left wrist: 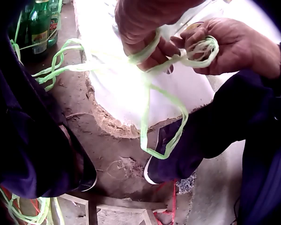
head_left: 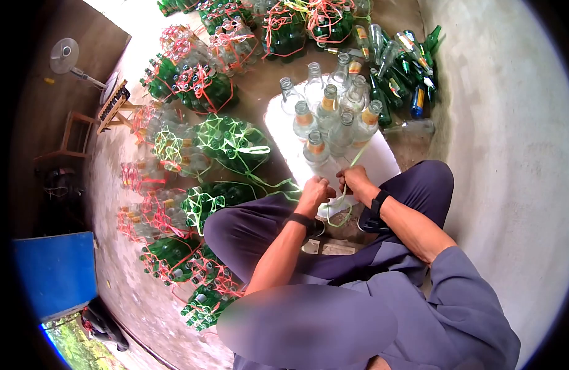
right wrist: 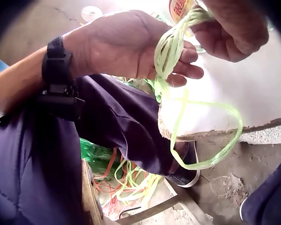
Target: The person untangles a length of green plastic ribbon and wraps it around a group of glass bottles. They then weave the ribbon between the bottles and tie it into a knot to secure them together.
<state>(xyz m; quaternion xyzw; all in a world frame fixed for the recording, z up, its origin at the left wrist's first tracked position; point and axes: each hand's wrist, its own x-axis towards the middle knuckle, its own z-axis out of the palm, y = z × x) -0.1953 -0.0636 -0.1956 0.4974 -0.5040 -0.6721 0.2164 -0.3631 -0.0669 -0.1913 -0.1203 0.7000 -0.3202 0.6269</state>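
A pale green plastic strap [right wrist: 169, 52] runs between both hands, close over the front of the white board [head_left: 378, 161]. Part of it loops around the fingers of the left hand [right wrist: 124, 47], seen palm-on in the right wrist view. Curled fingers of the right hand [right wrist: 236, 30] pinch a bunched part of the strap. In the left wrist view, a frayed loop of strap sticks out at the right hand [left wrist: 236, 44]. A slack loop hangs below the hands past the board's edge. Several clear glass bottles [head_left: 329, 105] stand upright together on the board, beyond the hands.
Bundles of green bottles [head_left: 232, 145] tied with green strap sit at the left, among others tied in red. Loose bottles [head_left: 402, 74] lie in a pile by the wall [head_left: 500, 123]. The person's bent knees flank the board. A wooden frame [left wrist: 126, 202] stands low in front.
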